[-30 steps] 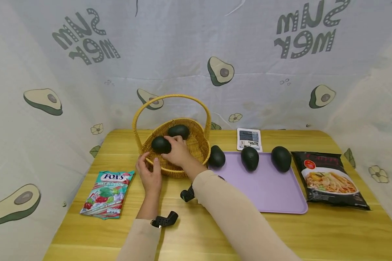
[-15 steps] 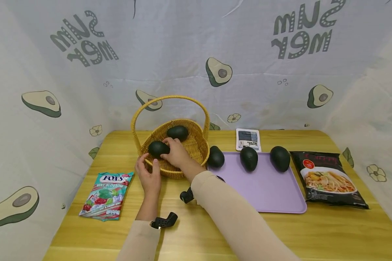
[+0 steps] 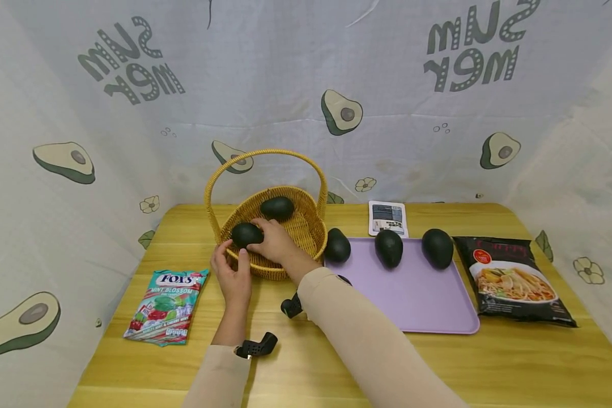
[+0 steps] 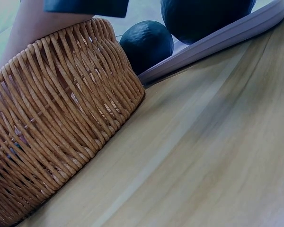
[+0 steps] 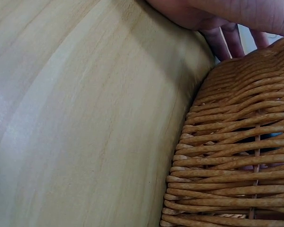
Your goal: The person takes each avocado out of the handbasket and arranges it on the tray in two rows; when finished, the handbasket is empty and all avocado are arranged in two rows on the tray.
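Note:
My right hand [image 3: 275,241] reaches into the yellow wicker basket [image 3: 311,258] and grips a dark green avocado [image 3: 246,234] at the basket's left side. Behind it, another avocado [image 3: 277,208] lies against the back wall. My left hand [image 3: 232,277] holds the front left rim of the basket, its thumb right at the edge. In the right wrist view, fingers of the left hand [image 5: 229,40] lie along the woven outer wall. The left wrist view shows that wall [image 4: 66,104] close up; the held avocado is largely hidden there.
Right of the basket, a lilac tray [image 3: 428,300] bears three avocados [image 3: 389,248] along its far edge. A black noodle packet [image 3: 512,280] lies beyond it, a white card [image 3: 387,217] behind. The mint candy bag [image 3: 168,306] lies left. The tall basket handle [image 3: 275,151] arches over the opening.
My right hand has moved the avocado slightly lower and left, toward the basket's front left wall. The left hand stays at the rim.

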Available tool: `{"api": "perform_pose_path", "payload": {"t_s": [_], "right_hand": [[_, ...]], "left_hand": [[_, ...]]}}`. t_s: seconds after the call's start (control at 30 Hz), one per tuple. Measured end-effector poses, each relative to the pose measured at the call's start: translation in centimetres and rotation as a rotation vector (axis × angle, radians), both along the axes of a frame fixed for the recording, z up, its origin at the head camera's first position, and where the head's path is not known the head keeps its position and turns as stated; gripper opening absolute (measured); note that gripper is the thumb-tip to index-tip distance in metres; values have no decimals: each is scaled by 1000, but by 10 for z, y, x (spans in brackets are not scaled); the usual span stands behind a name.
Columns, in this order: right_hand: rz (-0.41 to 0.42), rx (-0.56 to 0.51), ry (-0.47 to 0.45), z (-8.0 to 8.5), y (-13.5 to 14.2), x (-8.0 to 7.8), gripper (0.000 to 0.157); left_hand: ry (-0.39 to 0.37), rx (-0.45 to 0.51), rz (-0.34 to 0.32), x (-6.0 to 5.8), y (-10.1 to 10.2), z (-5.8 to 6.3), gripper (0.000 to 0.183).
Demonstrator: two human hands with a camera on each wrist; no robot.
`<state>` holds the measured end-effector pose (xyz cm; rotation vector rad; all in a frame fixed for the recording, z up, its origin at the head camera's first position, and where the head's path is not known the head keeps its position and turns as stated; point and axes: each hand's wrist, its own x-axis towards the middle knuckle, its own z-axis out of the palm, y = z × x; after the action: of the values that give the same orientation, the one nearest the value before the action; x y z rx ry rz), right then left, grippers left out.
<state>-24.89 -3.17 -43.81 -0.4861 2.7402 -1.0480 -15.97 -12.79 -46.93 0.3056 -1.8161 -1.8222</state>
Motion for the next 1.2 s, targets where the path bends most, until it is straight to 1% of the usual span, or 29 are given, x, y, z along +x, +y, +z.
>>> {"api": "perform_pose_path", "payload": {"t_s": [0.1, 0.23, 0.33, 0.5, 0.6, 0.7, 0.77, 0.9, 1.1, 1.17, 1.2], "right_hand": [[5, -8, -2, 0, 0, 0, 68], [0, -6, -12, 1, 0, 1, 68], [-2, 8, -1, 1, 0, 3, 71], [23, 10, 87, 3, 0, 5, 72], [19, 2, 138, 5, 0, 5, 70], [-6, -13, 152, 9, 1, 7, 70], [-24, -20, 146, 14, 2, 9, 71], [-40, -27, 139, 29, 5, 17, 71], [-52, -49, 121, 61, 10, 30, 72], [-59, -52, 106, 71, 13, 34, 73], [-60, -52, 98, 76, 15, 35, 73]], "left_hand": [[0, -3, 1, 0, 0, 0, 39], [6, -13, 13, -10, -6, -20, 39], [13, -27, 19, -17, -10, -35, 38], [24, -43, 15, -14, -10, -37, 37], [22, -54, 18, -16, -10, -36, 37], [13, -60, 19, -17, -11, -35, 37], [10, -56, 15, -17, -11, -35, 37], [6, -46, 20, -16, -11, -35, 38], [5, -43, 31, -17, -9, -32, 38], [9, -38, 26, -16, -8, -29, 37], [12, -37, 22, -13, -7, -25, 37]]}}
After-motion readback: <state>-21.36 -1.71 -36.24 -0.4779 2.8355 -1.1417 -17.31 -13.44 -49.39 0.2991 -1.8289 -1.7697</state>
